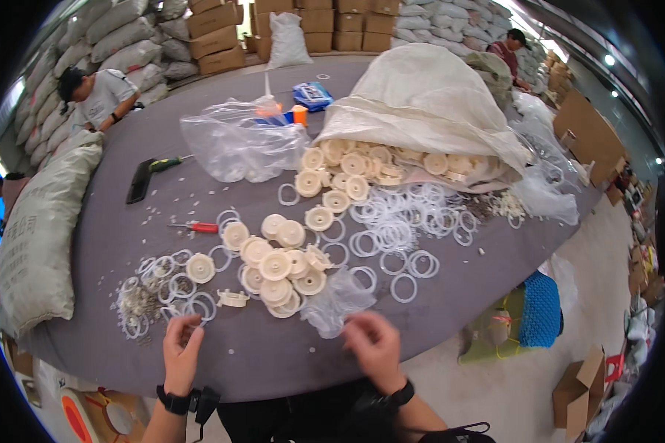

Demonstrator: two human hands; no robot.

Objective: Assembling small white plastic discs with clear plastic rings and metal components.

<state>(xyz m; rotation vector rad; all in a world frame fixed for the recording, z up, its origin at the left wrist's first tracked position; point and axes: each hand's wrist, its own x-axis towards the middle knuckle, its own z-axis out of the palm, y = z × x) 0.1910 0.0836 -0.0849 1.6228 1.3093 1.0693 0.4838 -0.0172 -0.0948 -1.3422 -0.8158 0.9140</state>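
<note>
My left hand [181, 353] is over the near edge of the table, its fingers loosely bent and the thumb apart, with nothing visible in it. Just beyond its fingertips lie translucent plastic rings [200, 305] and a cream slotted plastic piece [233, 298]. My right hand [377, 347], slightly blurred, hovers beside a crumpled clear plastic bag [338, 299]. Its fingers are curled but apart, and I see nothing between them. Cream round plastic wheels [275, 264] are heaped between and beyond my hands.
A large white woven sack [421, 88] spills more wheels at the back, beside piled rings [399, 214]. A red-handled screwdriver [199, 227], a green-handled screwdriver [166, 163] and a clear bag [236, 140] lie farther left. A full sack [44, 236] borders the left edge. Two people work across the table.
</note>
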